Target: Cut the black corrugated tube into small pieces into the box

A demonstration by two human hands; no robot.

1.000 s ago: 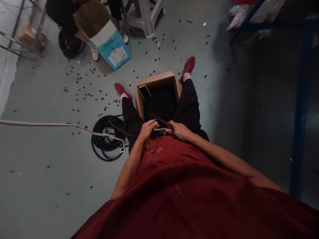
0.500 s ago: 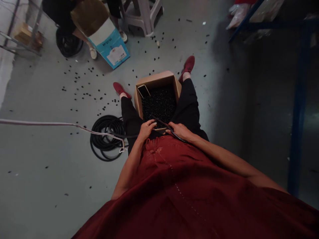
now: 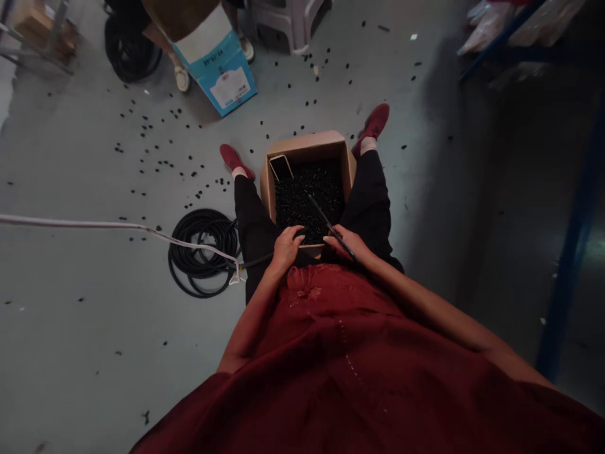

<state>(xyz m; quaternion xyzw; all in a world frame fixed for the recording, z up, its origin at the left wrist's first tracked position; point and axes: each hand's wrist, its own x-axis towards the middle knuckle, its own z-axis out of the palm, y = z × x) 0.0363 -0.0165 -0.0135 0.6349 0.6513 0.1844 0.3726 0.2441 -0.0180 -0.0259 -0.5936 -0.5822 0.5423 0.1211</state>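
Observation:
My right hand (image 3: 344,243) grips a thin black cable (image 3: 328,222), whose end reaches out over the box. My left hand (image 3: 287,247) lies curled at the near edge of a cardboard box (image 3: 307,142), just left of that cable. Nothing shows clearly in its fingers. The box stands between my legs and is filled with small black pieces (image 3: 307,198). A smartphone (image 3: 281,168) leans in its far left corner. The near wall of the box is hidden behind my hands.
Black pieces lie scattered over the grey floor (image 3: 108,328). A coiled black cable (image 3: 203,252) and a white cable (image 3: 94,223) lie left of me. A co-worker's foot (image 3: 182,79) stands by a blue-and-white carton (image 3: 222,75). A blue shelf post (image 3: 571,265) stands right.
My hands have moved apart. The black cable now points away from me over the box instead of lying across my lap. The whole view has shifted slightly as my head moved.

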